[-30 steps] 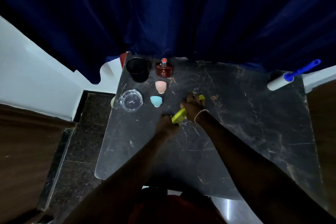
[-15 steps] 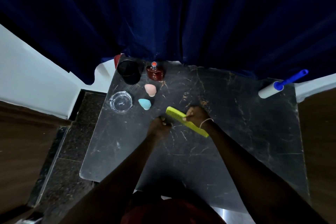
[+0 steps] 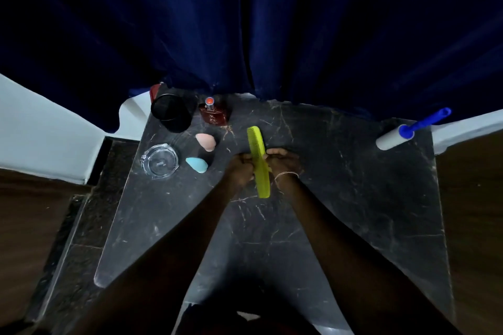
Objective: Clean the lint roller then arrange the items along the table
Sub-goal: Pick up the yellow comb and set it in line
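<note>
A yellow-green comb (image 3: 258, 155) points away from me over the middle of the black marble table (image 3: 340, 198). My left hand (image 3: 241, 168) and my right hand (image 3: 281, 162) both grip its middle from either side. The lint roller (image 3: 400, 135), white with a blue handle, lies at the table's far right corner, well away from both hands. At the far left are a black cup (image 3: 172, 113), a red perfume bottle (image 3: 213, 114), a pink sponge (image 3: 206, 141), a blue sponge (image 3: 197, 164) and a glass ashtray (image 3: 160, 161).
A dark blue curtain (image 3: 245, 22) hangs right behind the table's far edge. The table's left edge drops to a dark tiled floor (image 3: 89, 212). A wooden surface (image 3: 471, 198) lies to the right of the table.
The comb has turned from lying slanted across the table to pointing straight away from me. My left hand has closed onto it beside my right hand.
</note>
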A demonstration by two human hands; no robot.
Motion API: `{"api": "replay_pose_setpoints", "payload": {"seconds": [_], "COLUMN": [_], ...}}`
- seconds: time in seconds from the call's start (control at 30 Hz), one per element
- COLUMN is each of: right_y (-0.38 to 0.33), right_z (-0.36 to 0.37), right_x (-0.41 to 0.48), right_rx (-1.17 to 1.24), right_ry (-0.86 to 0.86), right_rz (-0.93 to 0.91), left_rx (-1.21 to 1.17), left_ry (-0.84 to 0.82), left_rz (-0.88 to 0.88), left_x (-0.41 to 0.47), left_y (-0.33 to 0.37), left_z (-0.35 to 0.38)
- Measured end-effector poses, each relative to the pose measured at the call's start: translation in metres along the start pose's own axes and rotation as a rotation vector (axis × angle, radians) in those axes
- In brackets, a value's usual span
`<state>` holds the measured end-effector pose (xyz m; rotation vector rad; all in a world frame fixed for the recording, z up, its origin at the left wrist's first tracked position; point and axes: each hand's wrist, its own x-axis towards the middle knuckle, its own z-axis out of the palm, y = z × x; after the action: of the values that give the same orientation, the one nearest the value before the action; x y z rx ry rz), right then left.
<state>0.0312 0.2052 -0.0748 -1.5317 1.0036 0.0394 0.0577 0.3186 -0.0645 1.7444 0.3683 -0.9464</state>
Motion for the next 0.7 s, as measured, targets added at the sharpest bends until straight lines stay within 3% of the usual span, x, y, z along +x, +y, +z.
{"api": "replay_pose_setpoints", "payload": {"seconds": [0.17, 0.7], "right_y": [-0.002, -0.01], "right_z": [0.016, 0.064], "right_x": [0.016, 0.042], "right_rx": [-0.327, -0.523], "right_ry": [0.008, -0.074], "right_rz": [-0.091, -0.151], "left_rx": [0.127, 0.496], "left_ry": [0.108, 0.279], "left_rz": [0.09, 0.186], "left_x": [0.015, 0.028], "left_y": [0.006, 0.015], "left_z": [-0.011, -0.02]}}
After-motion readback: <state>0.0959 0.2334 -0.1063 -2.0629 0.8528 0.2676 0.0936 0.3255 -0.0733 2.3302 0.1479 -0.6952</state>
